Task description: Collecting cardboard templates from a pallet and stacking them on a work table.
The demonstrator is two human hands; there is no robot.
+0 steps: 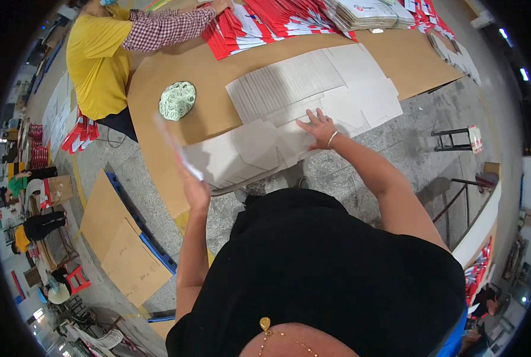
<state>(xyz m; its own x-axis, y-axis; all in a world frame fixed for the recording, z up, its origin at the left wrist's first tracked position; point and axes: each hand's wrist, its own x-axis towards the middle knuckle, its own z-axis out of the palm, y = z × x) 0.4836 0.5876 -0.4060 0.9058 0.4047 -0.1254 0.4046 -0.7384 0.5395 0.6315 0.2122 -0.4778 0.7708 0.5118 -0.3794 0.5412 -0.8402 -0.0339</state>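
Head view: both hands working at a brown counter [149, 156].
Left hand [196, 193]: forearm pointing away from the body, gripping a blurred red-and-white piece [181, 153] tilted up on edge.
Right hand [319, 130]: arm reaching in from right, fingers splayed wide, resting on grey cardboard [257, 144].
Cardboard: overlapping rows, counter's near edge.
Pale-green bands [177, 100]: heaped beyond left hand.

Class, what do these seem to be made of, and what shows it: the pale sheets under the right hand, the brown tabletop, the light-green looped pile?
Pale sheets: probably matte card; stiff, flat, with crisp cut edges. Brown tabletop: perhaps fibreboard or cardboard; dull, even brown surface. Light-green looped pile: maybe cord or plastic; thin curled strands, too small to tell.
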